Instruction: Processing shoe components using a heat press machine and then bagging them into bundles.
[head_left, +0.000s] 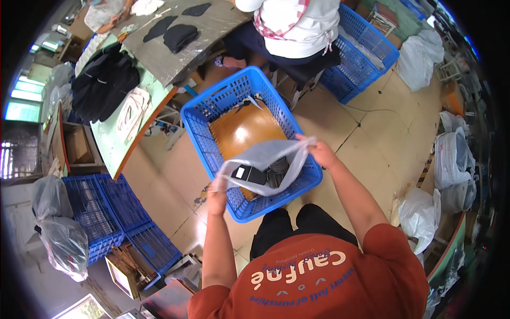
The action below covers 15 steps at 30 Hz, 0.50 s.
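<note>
My left hand (216, 199) and my right hand (320, 152) each pinch one side of the mouth of a translucent plastic bag (260, 152), stretched open between them. Inside the bag lie dark, flat items (251, 174) with a small white patch on one, beside a dark ribbed bundle (278, 174); their kind I cannot make out. The bag sits at the near end of a blue plastic crate (272, 202) on the floor in front of my legs. A glossy brown sheet (245, 127) covers much of the crate's bottom, with dark scraps near its far end.
Beyond the crate, a person in a white top (297, 32) sits by a grey table (223, 18) with black fabric pieces. A green-topped table (109, 139) at left bears a dark garment pile (106, 82). Blue crates (344, 80) stand far right; white bags (419, 215) line the right side.
</note>
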Tool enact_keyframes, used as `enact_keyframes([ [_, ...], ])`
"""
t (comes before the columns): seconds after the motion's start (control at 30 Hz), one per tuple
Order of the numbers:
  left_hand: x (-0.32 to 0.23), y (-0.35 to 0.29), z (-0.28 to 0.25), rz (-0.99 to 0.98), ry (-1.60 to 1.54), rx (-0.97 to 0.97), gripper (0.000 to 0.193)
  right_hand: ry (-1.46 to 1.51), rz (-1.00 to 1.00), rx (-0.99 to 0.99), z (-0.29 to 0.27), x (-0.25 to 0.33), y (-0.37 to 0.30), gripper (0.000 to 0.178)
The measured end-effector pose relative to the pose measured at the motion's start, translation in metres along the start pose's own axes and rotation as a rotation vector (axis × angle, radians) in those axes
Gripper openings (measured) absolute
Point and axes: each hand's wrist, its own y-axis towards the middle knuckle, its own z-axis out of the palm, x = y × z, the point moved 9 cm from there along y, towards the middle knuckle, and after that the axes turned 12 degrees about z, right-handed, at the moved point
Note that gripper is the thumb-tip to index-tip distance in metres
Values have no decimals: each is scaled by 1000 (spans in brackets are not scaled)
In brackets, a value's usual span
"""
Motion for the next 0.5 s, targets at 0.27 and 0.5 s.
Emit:
enact_keyframes([
  [0.27,-225,80,-16,574,-990,-63,31,781,-595,529,28,248,-88,29],
  [0.5,-327,103,63,489,-1322,15,15,891,-797,948,38,348,-170,26],
])
